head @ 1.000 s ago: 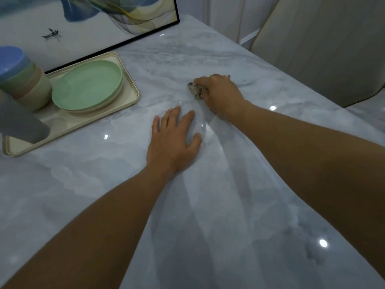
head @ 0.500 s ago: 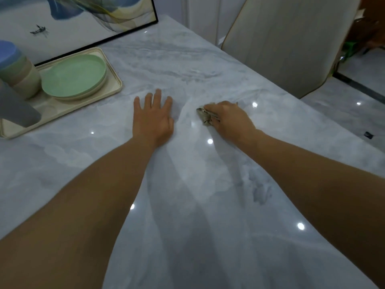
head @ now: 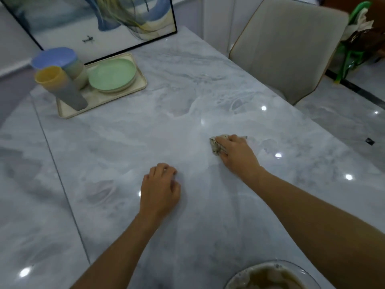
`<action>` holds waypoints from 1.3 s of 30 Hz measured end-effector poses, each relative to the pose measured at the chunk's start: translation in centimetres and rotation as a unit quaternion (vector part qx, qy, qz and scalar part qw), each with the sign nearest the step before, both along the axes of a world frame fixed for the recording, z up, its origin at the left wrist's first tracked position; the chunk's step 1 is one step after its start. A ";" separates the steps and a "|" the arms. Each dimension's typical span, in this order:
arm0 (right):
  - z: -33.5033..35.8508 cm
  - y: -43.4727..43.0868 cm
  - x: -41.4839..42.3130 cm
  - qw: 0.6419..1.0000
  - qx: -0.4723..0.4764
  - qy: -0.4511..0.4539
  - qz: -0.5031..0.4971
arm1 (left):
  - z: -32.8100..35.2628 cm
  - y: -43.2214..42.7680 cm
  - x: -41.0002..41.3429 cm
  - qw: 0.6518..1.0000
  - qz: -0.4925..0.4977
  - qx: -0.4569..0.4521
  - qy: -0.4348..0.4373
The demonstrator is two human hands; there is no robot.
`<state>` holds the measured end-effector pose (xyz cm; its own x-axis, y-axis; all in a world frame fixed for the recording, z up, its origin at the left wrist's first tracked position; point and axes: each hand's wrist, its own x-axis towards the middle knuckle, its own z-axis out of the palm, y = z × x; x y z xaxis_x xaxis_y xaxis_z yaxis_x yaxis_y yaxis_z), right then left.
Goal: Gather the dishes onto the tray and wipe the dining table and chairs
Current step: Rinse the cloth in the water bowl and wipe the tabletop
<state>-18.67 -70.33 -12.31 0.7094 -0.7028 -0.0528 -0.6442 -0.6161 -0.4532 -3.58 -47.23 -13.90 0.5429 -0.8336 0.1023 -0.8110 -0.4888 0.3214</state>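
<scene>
My right hand [head: 237, 154] presses a crumpled grey cloth [head: 217, 143] flat against the grey marble table [head: 129, 142], right of centre. My left hand [head: 160, 189] rests on the tabletop nearer to me, fingers curled, holding nothing. At the far left stands a cream tray [head: 139, 88] carrying green plates [head: 112, 75], a stack of bowls topped by a blue one [head: 56, 58], and stacked cups with a yellow rim [head: 50, 75]. A beige chair [head: 285, 44] stands at the table's far right side.
A framed painting [head: 93, 19] leans against the wall behind the tray. A glass bowl of murky water [head: 270, 277] sits at the near edge, under my right forearm. A green stool [head: 352, 57] with a bag stands on the floor at the far right.
The view has pulled back and swung left. My right hand has slid the cloth toward me and rightward. My left hand has drawn back toward me and its fingers have curled from flat.
</scene>
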 end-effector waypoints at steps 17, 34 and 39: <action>1.7 17.0 -3.5 0.982 -0.033 0.150 0.114 | 3.7 19.4 -14.2 0.949 0.175 -0.058 0.254; 3.0 30.3 -7.1 0.936 -0.009 0.123 0.331 | 6.4 24.8 -16.0 0.797 0.426 -0.164 0.394; 4.1 23.7 -8.7 0.945 -0.017 0.165 0.281 | 6.3 22.8 -18.2 0.808 0.386 -0.131 0.426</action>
